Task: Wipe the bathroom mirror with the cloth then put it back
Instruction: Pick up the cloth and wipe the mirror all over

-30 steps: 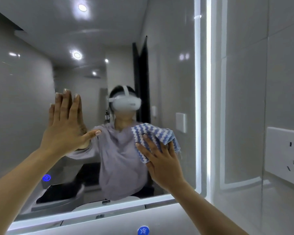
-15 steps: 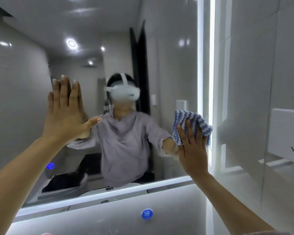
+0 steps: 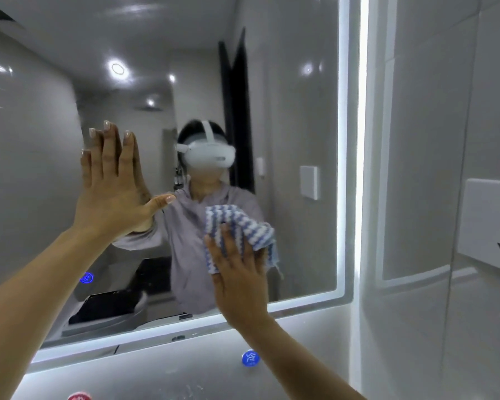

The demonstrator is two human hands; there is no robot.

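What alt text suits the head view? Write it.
A person's right hand presses a blue-and-white striped cloth against a backlit rectangular bathroom mirror, while the left hand rests flat and open on it.

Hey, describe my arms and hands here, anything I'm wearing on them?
Both forearms are bare, with no sleeves in direct view. The left hand has longish, pale-polished nails. Neither it nor the right hand shows a ring, watch or bracelet.
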